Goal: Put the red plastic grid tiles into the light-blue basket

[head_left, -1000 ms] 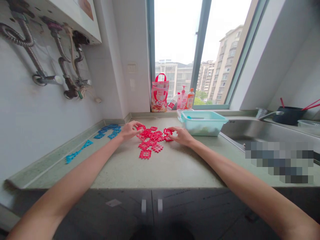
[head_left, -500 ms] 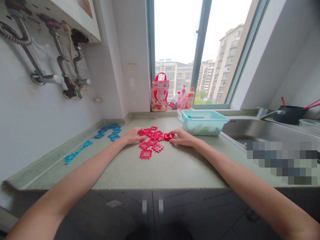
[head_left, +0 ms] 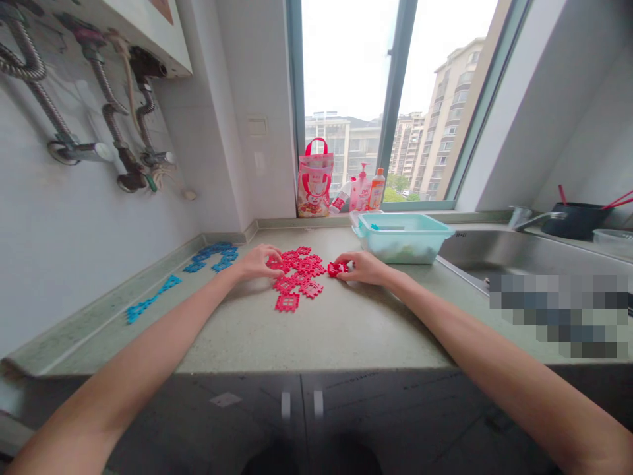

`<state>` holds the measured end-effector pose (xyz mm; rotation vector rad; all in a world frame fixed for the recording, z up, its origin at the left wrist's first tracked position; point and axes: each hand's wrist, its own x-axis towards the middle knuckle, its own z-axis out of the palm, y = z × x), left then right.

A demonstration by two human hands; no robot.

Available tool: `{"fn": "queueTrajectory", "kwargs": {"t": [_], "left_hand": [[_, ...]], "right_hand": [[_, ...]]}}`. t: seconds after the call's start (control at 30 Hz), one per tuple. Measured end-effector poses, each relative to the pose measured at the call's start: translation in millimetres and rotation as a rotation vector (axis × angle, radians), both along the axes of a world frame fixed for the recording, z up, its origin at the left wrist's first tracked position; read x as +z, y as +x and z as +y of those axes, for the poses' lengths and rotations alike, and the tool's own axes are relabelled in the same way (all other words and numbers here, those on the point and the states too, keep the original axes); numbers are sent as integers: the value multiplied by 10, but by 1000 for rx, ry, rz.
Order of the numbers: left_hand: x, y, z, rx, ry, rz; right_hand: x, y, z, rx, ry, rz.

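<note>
My right hand (head_left: 363,268) pinches a small red notched plastic building tile (head_left: 337,269) between thumb and fingers, just right of a pile of red tiles (head_left: 301,266). It may be more than one tile; the fingers cover part. At the pile's left edge is my left hand (head_left: 258,262), fingers curved and thumb apart, with red tiles showing in the gap. Several red tiles overlap, many with window-like cutouts, and a square red tile (head_left: 287,302) lies nearest me. Farther left lie dark blue tiles (head_left: 195,266) and a light blue row of pieces (head_left: 153,300).
A light turquoise plastic basin (head_left: 405,247) stands at the back right, beside the steel sink (head_left: 475,254). A red-handled bag (head_left: 315,185) and bottles (head_left: 363,191) line the windowsill. Pipes (head_left: 109,125) hang on the left wall. The countertop's front edge (head_left: 301,371) is close to me.
My right hand has drawn the red tile slightly right, apart from the pile. My left hand has shifted a little left, its thumb and fingers wider. The view has tilted slightly.
</note>
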<state>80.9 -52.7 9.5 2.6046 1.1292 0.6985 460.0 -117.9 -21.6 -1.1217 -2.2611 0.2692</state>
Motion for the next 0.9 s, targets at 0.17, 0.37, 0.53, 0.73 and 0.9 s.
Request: {"fn": "queueTrajectory", "kwargs": {"t": [0.17,0.37,0.53,0.73,0.9], "left_hand": [[-27,-132,163,138,11,-158],[-81,-266,195,105,-81,-49],[-42,-287,138,85,-75,25],[-53,-294,164,107,-68,86],[-52,-293,197,142,-29,158]], "right_hand": [[-81,-79,2,-48,84,181],[-87,-446,24,-94,336,153],[19,-685,146,-185,399,171],[30,-793,150,-152,461,271],[-71,-832,221,-57,316,116]]}}
